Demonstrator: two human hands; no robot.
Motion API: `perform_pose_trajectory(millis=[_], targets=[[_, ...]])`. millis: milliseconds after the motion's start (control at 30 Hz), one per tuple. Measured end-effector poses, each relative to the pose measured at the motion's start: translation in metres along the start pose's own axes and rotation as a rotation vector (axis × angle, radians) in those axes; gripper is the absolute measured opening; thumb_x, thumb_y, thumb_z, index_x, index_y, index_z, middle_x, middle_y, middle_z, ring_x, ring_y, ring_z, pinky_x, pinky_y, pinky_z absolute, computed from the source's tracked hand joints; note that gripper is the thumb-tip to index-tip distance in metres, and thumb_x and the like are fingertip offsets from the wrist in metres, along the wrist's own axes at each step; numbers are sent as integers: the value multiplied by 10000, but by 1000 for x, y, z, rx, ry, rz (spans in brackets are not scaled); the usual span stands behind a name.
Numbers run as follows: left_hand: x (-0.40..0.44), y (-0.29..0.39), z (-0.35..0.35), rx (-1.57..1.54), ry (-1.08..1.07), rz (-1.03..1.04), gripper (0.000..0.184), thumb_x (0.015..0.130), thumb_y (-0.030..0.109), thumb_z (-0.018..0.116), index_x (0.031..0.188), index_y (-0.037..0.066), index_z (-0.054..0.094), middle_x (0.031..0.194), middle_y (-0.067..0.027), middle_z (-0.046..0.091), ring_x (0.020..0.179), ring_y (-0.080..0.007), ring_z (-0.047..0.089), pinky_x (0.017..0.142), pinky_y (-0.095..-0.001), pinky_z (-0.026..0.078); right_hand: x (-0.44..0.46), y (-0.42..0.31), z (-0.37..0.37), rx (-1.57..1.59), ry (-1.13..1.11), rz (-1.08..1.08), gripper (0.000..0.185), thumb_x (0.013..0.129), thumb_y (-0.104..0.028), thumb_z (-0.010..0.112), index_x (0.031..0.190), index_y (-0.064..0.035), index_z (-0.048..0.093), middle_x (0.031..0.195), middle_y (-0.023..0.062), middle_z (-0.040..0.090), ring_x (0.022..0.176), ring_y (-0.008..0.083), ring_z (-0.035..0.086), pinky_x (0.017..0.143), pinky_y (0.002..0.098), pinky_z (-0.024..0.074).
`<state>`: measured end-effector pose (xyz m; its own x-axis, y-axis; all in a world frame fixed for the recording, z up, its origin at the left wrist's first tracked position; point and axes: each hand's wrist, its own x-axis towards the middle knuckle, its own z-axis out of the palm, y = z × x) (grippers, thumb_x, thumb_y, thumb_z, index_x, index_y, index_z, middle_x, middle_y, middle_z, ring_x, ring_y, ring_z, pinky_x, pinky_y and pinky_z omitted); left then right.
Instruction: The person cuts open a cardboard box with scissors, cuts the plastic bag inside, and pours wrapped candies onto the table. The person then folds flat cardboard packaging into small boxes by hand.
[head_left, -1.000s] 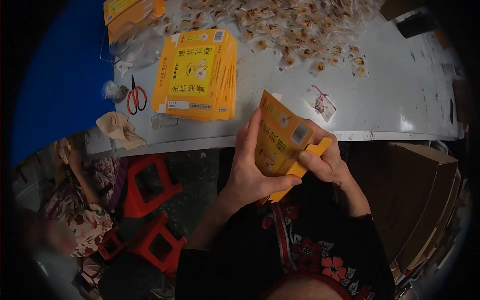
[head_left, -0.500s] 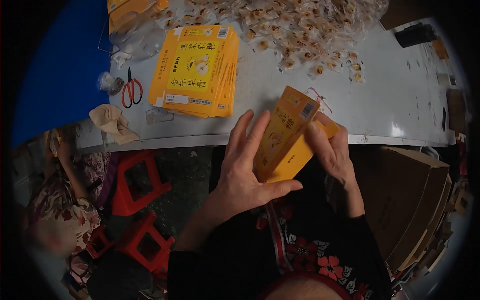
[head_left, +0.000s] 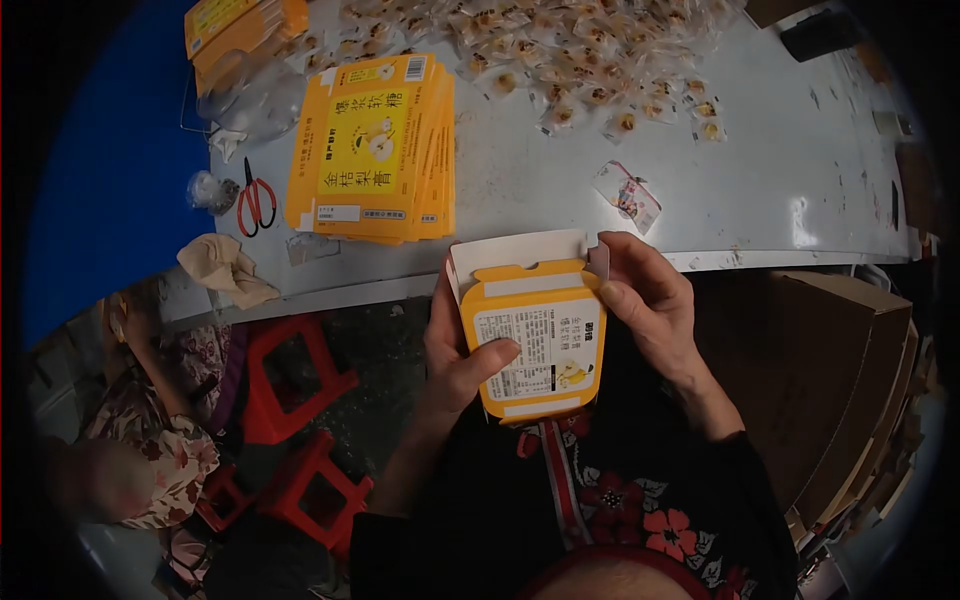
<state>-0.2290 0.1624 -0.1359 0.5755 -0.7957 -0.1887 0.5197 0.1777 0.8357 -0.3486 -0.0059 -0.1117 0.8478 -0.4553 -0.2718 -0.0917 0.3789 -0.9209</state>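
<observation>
A yellow candy box [head_left: 540, 350] is held up in front of my body, its printed back panel facing me and its white-lined flap standing open at the far end. My left hand [head_left: 455, 360] grips its left side, thumb lying across the label and fingers behind. At the upper right corner, my right hand [head_left: 650, 305] pinches a small side flap between thumb and fingers. Beyond the box, a stack of flat yellow cartons [head_left: 370, 150] lies on the table.
Many wrapped candies [head_left: 600, 60] are heaped at the back of the white table [head_left: 500, 170]. Red-handled scissors [head_left: 256, 200], a beige cloth [head_left: 225, 270] and a small printed packet [head_left: 630, 195] lie there too. Red stools [head_left: 290, 380] and another person's sleeve [head_left: 150, 460] are at left; a cardboard box [head_left: 810, 380] is at right.
The box has been turned from its edge-on tilt so the back panel faces me, with its end flap now open. My right hand has shifted to the flap's corner.
</observation>
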Motion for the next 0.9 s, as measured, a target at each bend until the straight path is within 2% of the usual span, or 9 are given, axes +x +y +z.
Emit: perform_pose_trajectory(millis=[100,167,267,333,433,667,733,867,900], targets=[[-9,5,9,59,126,34,858,734,-4,564,1390,0,12,1249,-209,391,1104,-265,505,879,-373,476,-9,19,-3,-48,-97,-187,455,835,-19,586,1249,40,409,1084,124,578,987,151,568,846,275,483],[-14,5,-2,142,22,80,838,749,-22,562,1388,-6,20,1251,-217,391,1110,-272,499,883,-379,472,-6,18,1,-23,-117,-183,457,830,-18,591,1248,39,414,1087,125,574,979,152,571,838,273,486],[-18,12,-3,322,17,95,749,745,4,587,1363,-27,165,1198,-198,431,1083,-257,508,867,-358,479,0,19,-2,-68,-131,-225,423,814,-56,621,1207,18,482,1078,135,563,928,165,587,787,270,505],[-15,12,-10,634,-20,281,556,746,38,614,1252,-34,396,1124,-158,471,1025,-218,513,835,-317,474,2,13,-5,-457,-195,-376,331,810,-109,635,1117,-8,565,1054,143,558,897,178,592,735,270,517],[-16,9,-21,805,-16,355,364,757,42,608,1107,-25,535,1084,-123,481,977,-172,502,808,-284,455,4,12,-11,-492,-259,-269,241,807,-148,643,1008,-17,618,1028,149,559,872,186,596,695,272,522],[-18,21,-12,691,110,203,275,779,-3,578,1054,-16,567,1039,-98,524,943,-154,528,793,-270,453,9,16,-5,-352,-223,-200,199,822,-135,633,976,-10,621,945,110,585,856,168,586,735,274,494],[-18,21,-2,257,291,78,245,764,-23,600,1008,-6,589,1007,-93,545,911,-149,554,766,-244,457,8,14,6,-243,-140,-192,204,819,-120,633,985,-3,619,944,104,585,867,161,580,741,274,492],[-13,26,3,175,329,40,202,752,-39,614,950,-4,600,1001,-102,550,900,-131,564,727,-221,456,11,16,1,-152,-140,-202,208,808,-93,640,995,-5,626,964,101,582,881,149,574,759,267,485],[-15,22,-7,339,208,110,183,758,-31,613,939,-7,596,1014,-109,547,900,-121,557,713,-219,454,12,16,-3,-157,-166,-207,208,805,-88,642,996,-8,629,971,102,580,882,147,574,763,264,483]])
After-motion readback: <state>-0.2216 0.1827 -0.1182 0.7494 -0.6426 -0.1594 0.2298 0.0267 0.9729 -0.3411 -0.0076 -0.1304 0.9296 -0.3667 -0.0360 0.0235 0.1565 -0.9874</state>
